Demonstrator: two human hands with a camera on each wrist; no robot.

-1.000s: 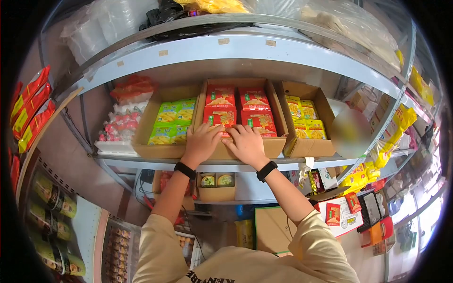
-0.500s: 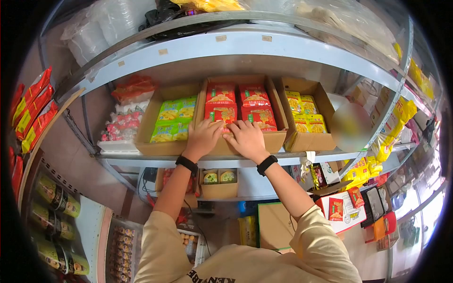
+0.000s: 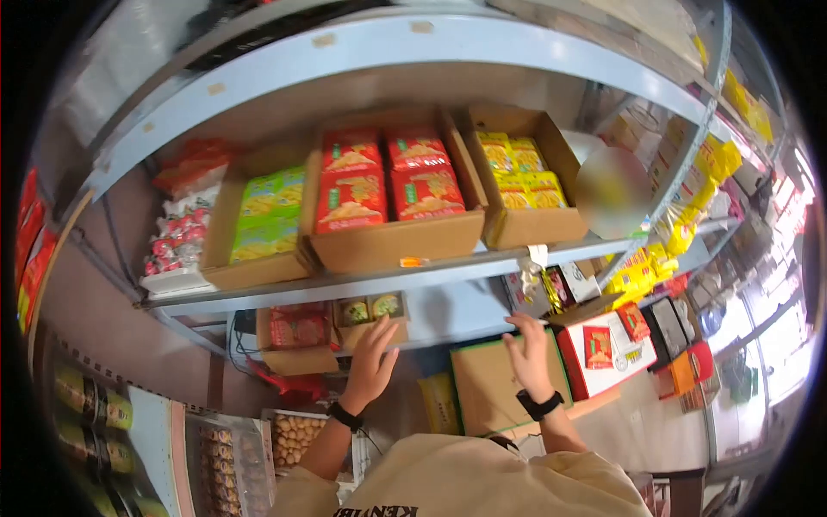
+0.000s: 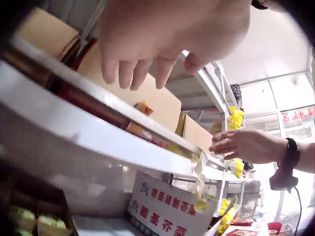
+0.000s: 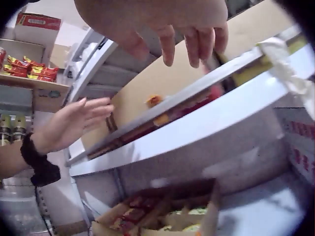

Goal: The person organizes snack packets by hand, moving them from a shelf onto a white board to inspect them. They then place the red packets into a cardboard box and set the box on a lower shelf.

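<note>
Both hands are off the goods, in the air before the shelving, and hold nothing. My left hand (image 3: 372, 370) has its fingers extended and overlaps the lower shelf's boxes in the head view. My right hand (image 3: 530, 362), fingers spread, overlaps a large flat cardboard box (image 3: 487, 388). Above them, on the middle shelf, stands an open carton (image 3: 396, 246) with red snack packets (image 3: 351, 198) in upright rows. A carton of green packets (image 3: 267, 202) is to its left, one of yellow packets (image 3: 534, 189) to its right. A small orange piece (image 3: 413, 262) shows at the middle carton's front.
The shelf's metal front edge (image 3: 345, 289) runs between hands and cartons. Below it are a box of red packs (image 3: 297, 327) and a small box of round tubs (image 3: 385, 306). A white-topped box (image 3: 607, 353) with red packets lies at right; a tray of eggs (image 3: 295, 439) at lower left.
Both hands have let go of the middle carton's front and drawn back and down towards the body, moving apart. The head view has tilted and shifted, so the shelf sits further left.
</note>
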